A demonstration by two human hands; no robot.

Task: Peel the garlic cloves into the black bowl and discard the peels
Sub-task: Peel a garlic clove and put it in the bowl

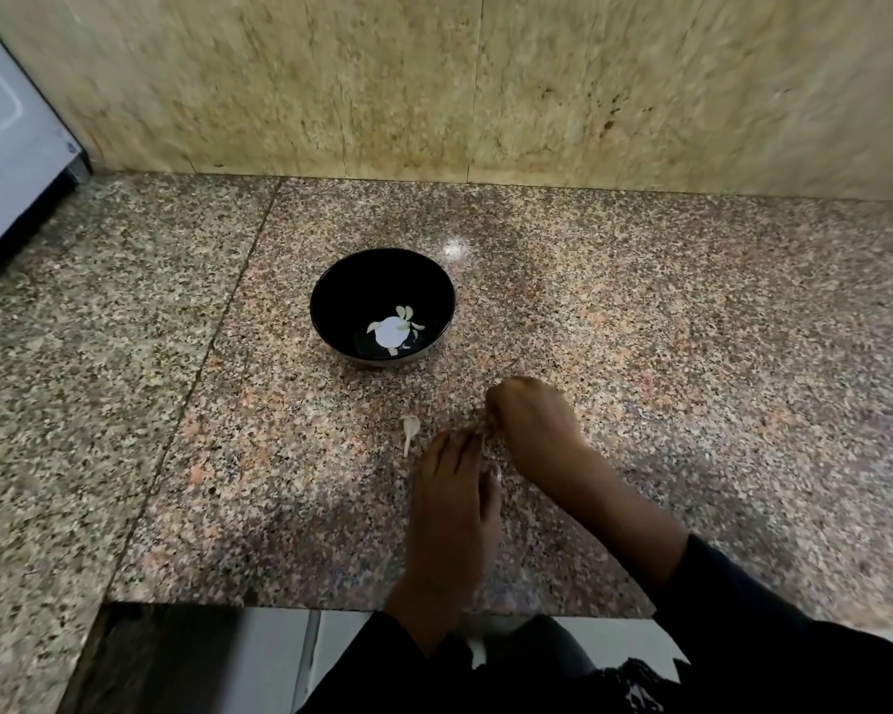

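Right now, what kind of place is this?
Probably a home kitchen: a speckled granite counter against a stone backsplash, a black bowl holding peeled garlic cloves, a white appliance at left.

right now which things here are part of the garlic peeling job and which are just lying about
Job: black bowl with peeled cloves; loose peel on the counter; left hand and right hand, working together on something small.
Lying about: white appliance at the far left.

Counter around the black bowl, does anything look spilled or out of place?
Nothing spilled. One small pale garlic piece lies loose on the granite counter, apart from the black bowl and left of both hands; whether clove or peel is unclear.
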